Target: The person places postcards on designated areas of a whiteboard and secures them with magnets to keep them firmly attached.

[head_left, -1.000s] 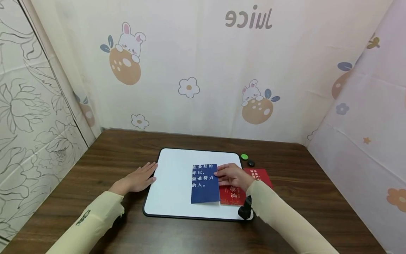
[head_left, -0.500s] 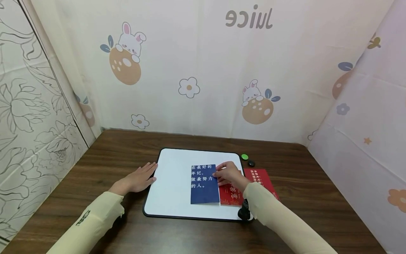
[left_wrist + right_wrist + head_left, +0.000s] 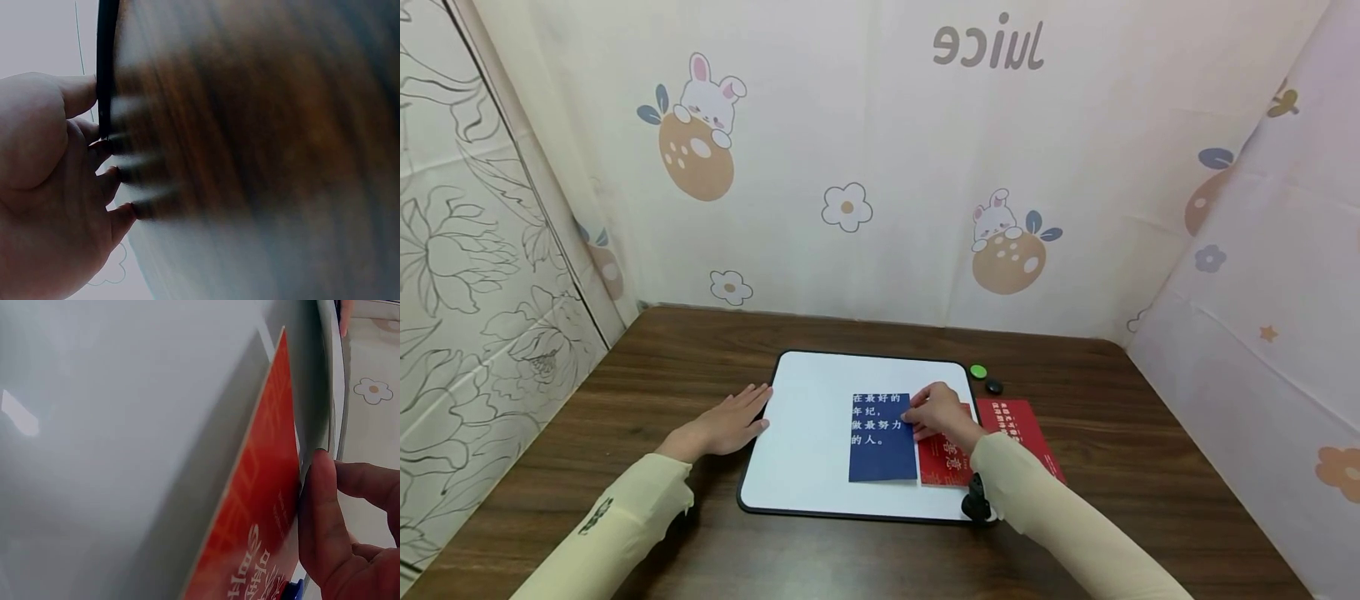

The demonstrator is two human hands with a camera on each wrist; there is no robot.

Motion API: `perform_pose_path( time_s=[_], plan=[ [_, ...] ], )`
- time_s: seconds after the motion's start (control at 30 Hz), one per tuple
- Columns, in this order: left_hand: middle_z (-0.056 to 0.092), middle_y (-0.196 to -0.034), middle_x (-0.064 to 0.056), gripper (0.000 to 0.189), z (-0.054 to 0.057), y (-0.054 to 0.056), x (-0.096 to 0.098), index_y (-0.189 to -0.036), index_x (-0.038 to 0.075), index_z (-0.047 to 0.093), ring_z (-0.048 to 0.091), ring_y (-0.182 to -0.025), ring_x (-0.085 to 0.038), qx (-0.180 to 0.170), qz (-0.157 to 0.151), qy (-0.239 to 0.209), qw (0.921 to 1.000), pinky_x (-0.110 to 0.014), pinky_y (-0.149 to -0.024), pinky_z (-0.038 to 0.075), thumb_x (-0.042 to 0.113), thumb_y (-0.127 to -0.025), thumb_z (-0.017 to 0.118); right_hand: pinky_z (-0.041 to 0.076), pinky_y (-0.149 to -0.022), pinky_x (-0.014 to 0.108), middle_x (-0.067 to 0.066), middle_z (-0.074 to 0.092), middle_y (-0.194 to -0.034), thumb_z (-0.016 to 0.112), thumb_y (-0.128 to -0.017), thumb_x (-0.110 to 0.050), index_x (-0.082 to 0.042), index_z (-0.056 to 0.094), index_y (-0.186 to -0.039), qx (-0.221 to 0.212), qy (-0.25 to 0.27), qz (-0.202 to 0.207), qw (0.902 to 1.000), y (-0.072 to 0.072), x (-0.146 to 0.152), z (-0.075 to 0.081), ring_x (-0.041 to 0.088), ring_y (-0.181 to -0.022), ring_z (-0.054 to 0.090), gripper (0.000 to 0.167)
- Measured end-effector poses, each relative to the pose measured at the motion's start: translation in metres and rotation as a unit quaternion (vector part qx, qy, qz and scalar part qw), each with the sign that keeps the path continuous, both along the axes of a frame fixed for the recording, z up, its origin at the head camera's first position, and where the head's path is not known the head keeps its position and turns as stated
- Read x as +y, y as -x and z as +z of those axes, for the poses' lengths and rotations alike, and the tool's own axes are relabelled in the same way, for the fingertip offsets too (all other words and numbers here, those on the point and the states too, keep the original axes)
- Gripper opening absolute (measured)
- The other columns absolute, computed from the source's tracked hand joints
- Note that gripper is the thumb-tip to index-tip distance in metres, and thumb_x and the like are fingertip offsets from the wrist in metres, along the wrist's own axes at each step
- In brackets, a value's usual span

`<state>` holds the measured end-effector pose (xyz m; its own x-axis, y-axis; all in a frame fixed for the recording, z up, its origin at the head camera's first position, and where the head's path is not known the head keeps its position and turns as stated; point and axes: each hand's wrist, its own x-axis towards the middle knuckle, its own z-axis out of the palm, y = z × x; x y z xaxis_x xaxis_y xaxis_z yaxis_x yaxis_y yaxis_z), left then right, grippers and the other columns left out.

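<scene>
A whiteboard (image 3: 812, 433) with a black rim lies on the table. My left hand (image 3: 730, 423) rests with extended fingers at its left rim; the left wrist view shows thumb and fingertips (image 3: 128, 212) by that dark edge (image 3: 107, 56). Over the board's right half, my right hand (image 3: 938, 415) pinches the right edge of a blue card (image 3: 882, 460) printed with white characters. Just right of it is a red card (image 3: 942, 465), partly covered by the hand. In the right wrist view this red card (image 3: 265, 487) stands tilted off the white surface, beside the pinching fingers (image 3: 325, 512).
A second red card (image 3: 1018, 417) lies on the table off the board's right side, partly under the right forearm. Behind it are a green round piece (image 3: 978, 372) and a black one (image 3: 994, 387). A small blue object (image 3: 292, 589) shows beneath the red card. A patterned curtain (image 3: 880, 250) borders the table's back.
The blue card has shifted slightly left and nearer to me, in the right hand's pinch. The right hand has moved a little left with it. My left hand stays put.
</scene>
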<state>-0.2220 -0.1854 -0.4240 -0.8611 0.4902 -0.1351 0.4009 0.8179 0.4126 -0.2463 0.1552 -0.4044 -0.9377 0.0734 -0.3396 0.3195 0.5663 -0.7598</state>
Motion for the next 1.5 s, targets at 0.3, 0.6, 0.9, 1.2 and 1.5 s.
perform_pose_path(
  time_s=[0.3, 0.6, 0.9, 1.2, 1.5],
  plan=[
    [0.017, -0.152, -0.029, 0.057, 0.0016, 0.0007, -0.0005, -0.147, -0.009, 0.021, 0.011, -0.140, -0.045, -0.002, -0.004, 0.001, 1.0000, -0.061, -0.109, 0.012, 0.021, -0.103, 0.041, 0.054, -0.053, 0.027, 0.016, 0.061, -0.078, 0.075, -0.082, -0.005, 0.002, 0.059, -0.097, 0.004, -0.022, 0.015, 0.9996, 0.0040, -0.0016, -0.0025, 0.021, -0.058, 0.066, 0.023],
    [0.016, -0.153, -0.029, 0.058, -0.0007, 0.0036, -0.0020, -0.148, -0.008, 0.020, 0.011, -0.140, -0.046, 0.004, -0.006, 0.005, 1.0000, -0.060, -0.110, 0.012, 0.023, -0.103, 0.041, 0.054, -0.053, 0.027, 0.015, 0.062, -0.076, 0.075, -0.081, -0.006, 0.003, 0.060, -0.094, 0.008, -0.039, 0.032, 0.9987, 0.0044, -0.0030, 0.0000, 0.021, -0.059, 0.066, 0.021],
    [0.017, -0.153, -0.028, 0.057, 0.0005, 0.0022, -0.0012, -0.148, -0.008, 0.021, 0.012, -0.140, -0.045, 0.003, -0.004, 0.005, 1.0000, -0.060, -0.110, 0.013, 0.021, -0.103, 0.041, 0.054, -0.055, 0.025, 0.014, 0.062, -0.076, 0.076, -0.081, -0.006, 0.002, 0.060, -0.096, 0.007, -0.055, 0.043, 0.9976, 0.0011, -0.0058, 0.0029, 0.020, -0.060, 0.067, 0.023],
    [0.017, -0.153, -0.028, 0.057, 0.0015, 0.0012, -0.0013, -0.147, -0.008, 0.020, 0.012, -0.140, -0.045, 0.000, -0.005, 0.001, 1.0000, -0.060, -0.109, 0.013, 0.020, -0.103, 0.042, 0.054, -0.056, 0.025, 0.014, 0.061, -0.075, 0.076, -0.081, -0.005, 0.003, 0.058, -0.096, 0.016, -0.072, 0.059, 0.9955, -0.0002, -0.0080, 0.0041, 0.020, -0.058, 0.067, 0.024],
    [0.018, -0.152, -0.029, 0.056, 0.0020, 0.0002, -0.0007, -0.147, -0.009, 0.021, 0.012, -0.140, -0.045, -0.002, -0.004, -0.002, 1.0000, -0.061, -0.109, 0.013, 0.019, -0.103, 0.041, 0.054, -0.055, 0.025, 0.013, 0.062, -0.075, 0.076, -0.081, -0.006, 0.003, 0.060, -0.099, 0.014, -0.071, 0.055, 0.9959, 0.0013, -0.0066, 0.0050, 0.019, -0.057, 0.067, 0.025]
  ],
)
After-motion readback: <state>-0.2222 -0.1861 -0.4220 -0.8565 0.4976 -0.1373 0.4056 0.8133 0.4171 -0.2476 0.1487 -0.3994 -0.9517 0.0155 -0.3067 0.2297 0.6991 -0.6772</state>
